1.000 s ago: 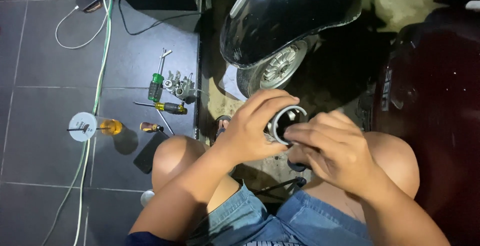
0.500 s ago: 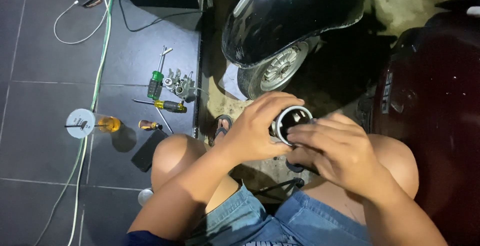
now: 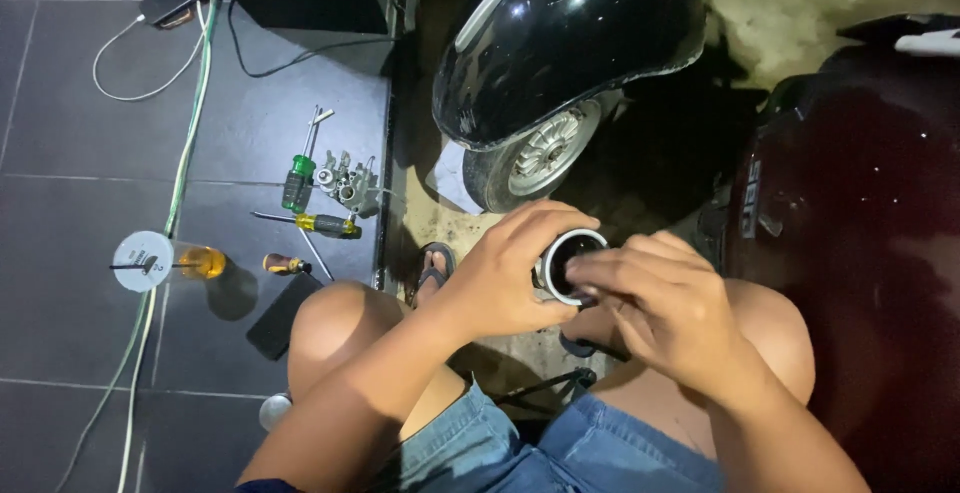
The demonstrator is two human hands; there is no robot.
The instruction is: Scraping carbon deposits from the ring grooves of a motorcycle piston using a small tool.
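Held above the person's knees, the round metal-rimmed part [image 3: 570,265] sits clasped in the left hand [image 3: 505,278], whose closed grip steadies it, so the right hand [image 3: 665,318] beside it can press curled fingertips [image 3: 590,275] against its rim.

round black part w/ silver rim [image 3: 567,265] tipped more upright vs 1 s ago, left hand [image 3: 510,273] shifted slightly lower, right hand [image 3: 665,308] fingers slid over its lower rim

Dark grey tiled floor [image 3: 90,153] (dimly lit).
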